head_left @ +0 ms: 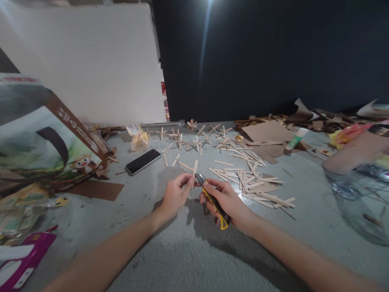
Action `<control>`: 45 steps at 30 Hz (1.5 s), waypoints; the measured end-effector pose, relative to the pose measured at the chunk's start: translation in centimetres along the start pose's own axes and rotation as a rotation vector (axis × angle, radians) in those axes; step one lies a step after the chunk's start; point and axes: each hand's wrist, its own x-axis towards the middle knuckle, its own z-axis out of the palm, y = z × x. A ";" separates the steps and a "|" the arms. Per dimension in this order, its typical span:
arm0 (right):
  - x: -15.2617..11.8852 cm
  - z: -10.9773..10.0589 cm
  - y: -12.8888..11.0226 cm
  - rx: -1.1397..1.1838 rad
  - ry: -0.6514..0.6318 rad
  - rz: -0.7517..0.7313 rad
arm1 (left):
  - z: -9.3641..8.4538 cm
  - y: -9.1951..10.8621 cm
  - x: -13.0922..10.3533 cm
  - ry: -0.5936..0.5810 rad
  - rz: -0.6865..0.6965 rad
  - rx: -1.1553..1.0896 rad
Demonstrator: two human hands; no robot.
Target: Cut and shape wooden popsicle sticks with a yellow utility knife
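Note:
Between its thumb and fingers, my left hand (178,194) pinches a wooden craft stick (195,166) that points upward. My right hand (224,201) is wrapped round a yellow and black utility knife (215,204), its tip end close beside the stick's lower part. Whether the blade touches the wood I cannot tell. Loose craft sticks (258,186) lie in a heap to the right of my hands. Farther back, several sticks crossed into star shapes (197,142) rest on the grey table (146,251).
A black phone (142,161) lies left of the sticks. Cardboard pieces (264,132) and a glue stick (296,140) are at the back right. On the left stand a printed box (73,134) and a purple object (26,259). A clear plastic cup (352,202) lies at right.

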 end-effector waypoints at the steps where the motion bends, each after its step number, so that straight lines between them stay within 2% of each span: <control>1: 0.0 0.0 -0.1 0.019 -0.012 0.006 | 0.0 0.0 0.0 -0.001 -0.002 -0.003; 6: -0.1 0.0 -0.2 0.030 -0.018 -0.004 | 0.0 -0.1 0.0 0.007 -0.003 -0.006; 15: 0.1 -0.5 0.9 -0.435 0.106 -0.182 | -0.1 -0.3 -0.4 0.063 0.155 0.276; 22: 0.4 -0.6 1.0 -0.355 0.043 -0.121 | -0.3 -0.4 -0.4 0.039 0.212 0.367; 29: 0.1 -0.1 1.1 -0.415 0.088 -0.138 | -0.3 -0.4 -0.7 0.047 0.264 0.414; 32: 0.2 -0.2 1.1 -0.370 0.068 -0.139 | -0.2 -0.4 -0.6 0.051 0.234 0.366; 38: 0.4 -0.3 1.1 -0.252 0.029 -0.131 | 0.3 -0.2 -0.3 0.032 0.059 0.159; 45: 0.5 0.4 1.6 -0.149 0.021 -0.109 | 0.9 -0.1 -0.6 0.024 -0.025 0.084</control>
